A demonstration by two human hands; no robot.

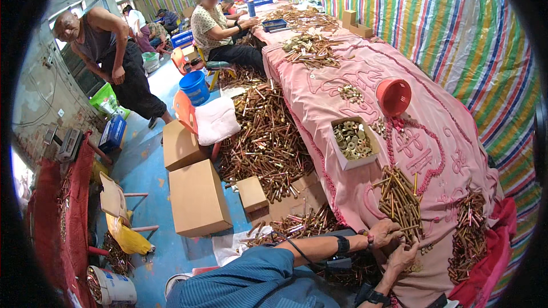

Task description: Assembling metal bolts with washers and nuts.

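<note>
My left hand (386, 232) is at the near end of a pile of brass-coloured bolt-like metal rods (402, 197) on the pink cloth. Its fingers are bent together and seem to pinch something too small to name. Close against it, my right hand (403, 258) is also closed, fingertips meeting the left ones; what they hold is hidden. A few small metal pieces (415, 266) lie beside the right hand. Beyond the rods stands an open white box (354, 142) of washers. Past it, a red bowl (394, 97) lies tipped beside small nut-like pieces (350, 94).
Another rod pile (469, 236) lies on the table's right, by a red cloth (502, 245). Left of the table, a large rod heap (262, 137) covers the floor, near cardboard boxes (200, 199) and a cushioned chair (216, 120). A seated person (214, 28) works farther up the table.
</note>
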